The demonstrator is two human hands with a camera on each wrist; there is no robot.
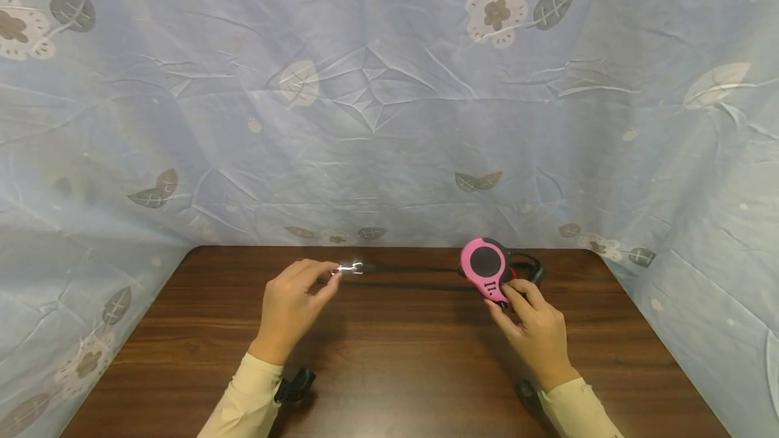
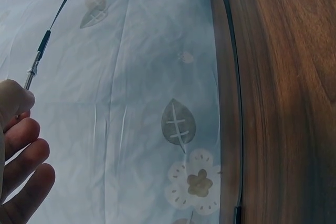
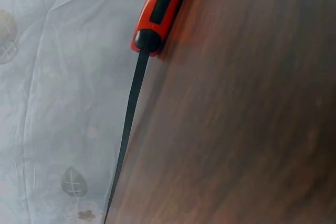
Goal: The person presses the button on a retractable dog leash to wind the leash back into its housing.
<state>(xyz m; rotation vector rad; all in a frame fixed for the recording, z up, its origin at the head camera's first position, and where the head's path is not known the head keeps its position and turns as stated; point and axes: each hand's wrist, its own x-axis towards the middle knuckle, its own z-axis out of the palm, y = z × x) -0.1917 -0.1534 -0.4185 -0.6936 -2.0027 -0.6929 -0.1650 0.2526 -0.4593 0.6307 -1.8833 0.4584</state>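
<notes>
Head: L hand (image 1: 292, 306) pinches shiny mtl clip (image 1: 349, 268), R hand (image 1: 537, 331) rnd reel (image 1: 485, 263).

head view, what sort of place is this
Probably a makeshift indoor recording booth: a dark wooden table, pale flower-and-leaf cloth at the back and both sides, and a black device worn at the left wrist.

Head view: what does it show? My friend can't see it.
A person's left grip pinches a silver clip, and the right grip holds a pink reel. A black strap links clip and reel over a brown table.
</notes>
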